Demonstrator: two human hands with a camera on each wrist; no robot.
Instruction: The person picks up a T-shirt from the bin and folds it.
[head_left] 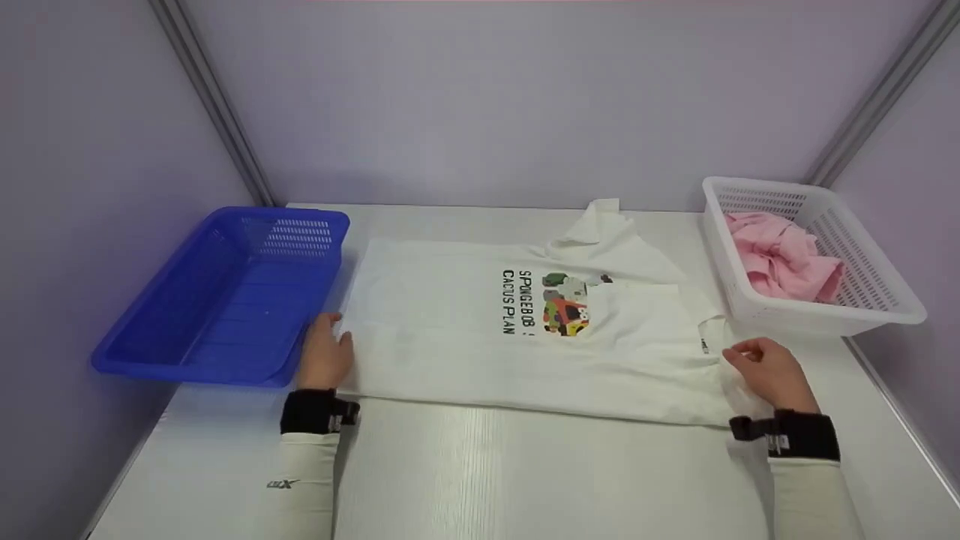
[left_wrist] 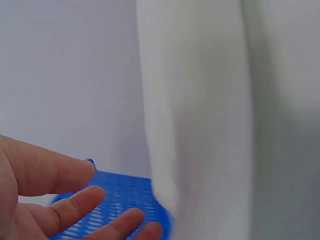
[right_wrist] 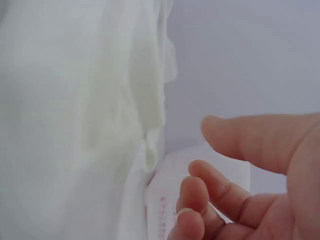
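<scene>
A white T-shirt (head_left: 435,322) lies sideways on the white table, its near side folded over part of a coloured cartoon print (head_left: 566,311). Black lettering (head_left: 517,304) runs beside the print, and one sleeve (head_left: 596,225) sticks out at the far side. At the hem end, my left hand (head_left: 324,356) is close beside the cloth; its thumb and fingers are apart in the left wrist view with nothing between them. My right hand (head_left: 772,371) is near the collar (head_left: 711,330). In the right wrist view its fingers are loosely bent, the thumb apart from them.
A blue plastic basket (head_left: 150,371) stands on the left, close to my left hand. At the back right, a white basket (head_left: 825,319) holds a crumpled pink cloth (head_left: 784,259). Pale panels (head_left: 480,105) enclose the table (head_left: 480,472) at the back and sides.
</scene>
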